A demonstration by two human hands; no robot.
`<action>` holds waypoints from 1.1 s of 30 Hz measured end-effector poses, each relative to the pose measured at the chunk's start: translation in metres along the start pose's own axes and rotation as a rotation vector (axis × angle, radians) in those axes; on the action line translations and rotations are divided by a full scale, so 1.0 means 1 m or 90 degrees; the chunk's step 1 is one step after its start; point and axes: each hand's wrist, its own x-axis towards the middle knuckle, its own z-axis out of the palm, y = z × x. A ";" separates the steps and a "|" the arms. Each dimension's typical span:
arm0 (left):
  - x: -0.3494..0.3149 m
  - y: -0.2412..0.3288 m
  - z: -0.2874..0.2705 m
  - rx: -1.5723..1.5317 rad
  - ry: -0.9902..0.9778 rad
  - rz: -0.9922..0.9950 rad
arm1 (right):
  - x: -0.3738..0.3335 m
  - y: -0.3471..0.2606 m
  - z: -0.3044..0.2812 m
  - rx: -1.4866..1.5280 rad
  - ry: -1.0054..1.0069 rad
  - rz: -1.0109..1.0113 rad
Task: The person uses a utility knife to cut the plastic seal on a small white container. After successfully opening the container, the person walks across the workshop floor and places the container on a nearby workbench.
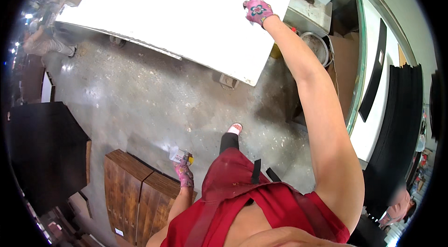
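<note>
My right hand point(258, 10), in a pink glove with a flower print, is over the right part of a large white tabletop point(177, 9), the arm stretched far forward. Its fingers are curled, and a bit of white shows under them; what it is I cannot make out. Low at my left side, my left hand point(185, 173), in a patterned pink glove, is closed around a small whitish container point(178, 154) with printing on it. A yellow patch shows beside the fingers. The container is held above the concrete floor, apart from the table.
Brown wood-grain panels point(122, 191) stand close by my left arm, with a black panel stack point(46, 149) farther left. Right of the table are a round bucket point(315, 47), a cardboard box point(344, 67) and black strips point(394, 125). Other people are at far left and lower right.
</note>
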 end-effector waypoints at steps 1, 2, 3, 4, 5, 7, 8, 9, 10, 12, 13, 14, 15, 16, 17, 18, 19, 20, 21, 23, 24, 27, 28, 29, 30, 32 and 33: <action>-0.001 0.003 0.003 0.013 0.003 -0.011 | -0.002 0.001 0.005 -0.023 -0.015 -0.019; -0.001 0.005 0.008 0.008 0.006 -0.017 | -0.007 0.002 0.008 -0.046 -0.012 -0.040; 0.000 0.008 0.013 0.003 0.006 -0.021 | -0.017 0.001 0.013 -0.066 0.020 -0.062; 0.003 0.010 0.019 -0.020 -0.005 -0.012 | -0.030 0.000 0.016 -0.081 0.005 -0.070; 0.007 0.014 0.025 0.017 -0.025 0.005 | -0.047 0.000 0.019 -0.092 -0.004 -0.091; 0.017 0.019 0.043 -0.012 -0.065 -0.005 | -0.093 -0.002 0.029 -0.091 0.008 -0.119; 0.021 0.023 0.050 -0.031 -0.084 0.001 | -0.123 -0.001 0.038 -0.120 0.049 -0.143; 0.025 0.025 0.059 0.008 -0.098 -0.005 | -0.150 0.003 0.047 -0.024 0.060 -0.148; 0.028 0.028 0.068 0.003 -0.116 0.011 | -0.178 0.007 0.060 0.004 0.067 -0.147; 0.030 0.031 0.085 -0.016 -0.164 0.047 | -0.249 0.024 0.098 0.148 0.083 -0.123; 0.031 0.033 0.093 -0.005 -0.178 0.019 | -0.290 0.035 0.121 0.172 0.074 -0.111; 0.026 0.033 0.102 -0.019 -0.234 0.031 | -0.334 0.042 0.146 0.220 0.178 -0.094; 0.021 0.033 0.113 -0.026 -0.281 0.049 | -0.377 0.052 0.170 0.295 0.104 -0.007; 0.012 0.033 0.122 -0.037 -0.336 0.070 | -0.425 0.058 0.194 0.326 0.110 0.053; 0.001 0.032 0.134 -0.050 -0.387 0.046 | -0.476 0.065 0.215 0.455 -0.038 0.241; -0.016 0.030 0.141 -0.062 -0.420 0.056 | -0.530 0.065 0.236 0.522 -0.049 0.316; -0.032 0.029 0.159 -0.056 -0.515 0.052 | -0.591 0.063 0.254 0.564 -0.028 0.448; -0.048 0.025 0.179 -0.069 -0.641 0.050 | -0.644 0.061 0.272 0.730 0.026 0.500; -0.069 0.025 0.188 0.002 -0.669 0.008 | -0.699 0.054 0.287 0.852 0.073 0.556; -0.122 0.002 0.220 0.135 -0.700 -0.040 | -0.805 0.026 0.318 1.139 0.135 0.724; -0.152 -0.011 0.227 0.201 -0.739 -0.055 | -0.846 0.015 0.331 1.178 0.207 0.727; -0.247 -0.060 0.225 0.380 -0.866 -0.068 | -0.957 -0.014 0.364 1.126 0.537 0.721; -0.279 -0.076 0.225 0.449 -0.916 -0.060 | -0.973 -0.042 0.369 1.016 0.498 0.766; -0.314 -0.093 0.223 0.501 -0.968 -0.053 | -1.004 -0.047 0.375 1.012 0.492 0.799; -0.348 -0.106 0.219 0.562 -1.019 -0.043 | -1.027 -0.063 0.378 0.934 0.500 0.786; -0.419 -0.132 0.211 0.661 -1.122 -0.034 | -1.064 -0.079 0.388 1.405 0.836 0.906; -0.458 -0.144 0.207 0.709 -1.172 -0.028 | -1.080 -0.080 0.393 1.462 0.986 0.831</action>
